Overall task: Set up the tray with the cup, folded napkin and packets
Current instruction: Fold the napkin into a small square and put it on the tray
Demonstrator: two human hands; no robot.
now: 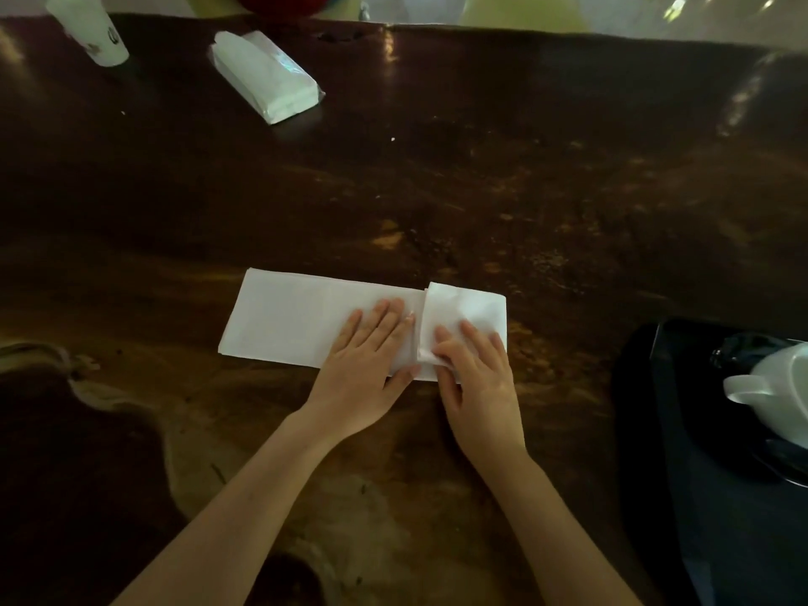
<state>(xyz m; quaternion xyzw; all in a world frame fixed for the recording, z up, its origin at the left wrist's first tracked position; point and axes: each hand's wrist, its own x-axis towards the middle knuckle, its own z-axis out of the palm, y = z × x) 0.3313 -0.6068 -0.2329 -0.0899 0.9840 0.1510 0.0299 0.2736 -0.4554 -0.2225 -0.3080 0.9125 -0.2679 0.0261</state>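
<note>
— White paper napkin (315, 319), folded into a long strip, lies on the dark wooden table (481, 190) in front of us. Its right end is turned over into a short flap.

— Our left hand (367, 365) lies flat with fingers together, pinning the strip. Our right hand (476, 369) pinches the flap's near corner. We should line up the edges, then press the crease outward.

— The black tray (682, 430) sits at our right, well apart, with the white cup (782, 387) already on it.

— Glossy, mottled wood. Far left we see a paper cup (94, 30) and a wrapped tissue pack (266, 76). The room is dim.
</note>
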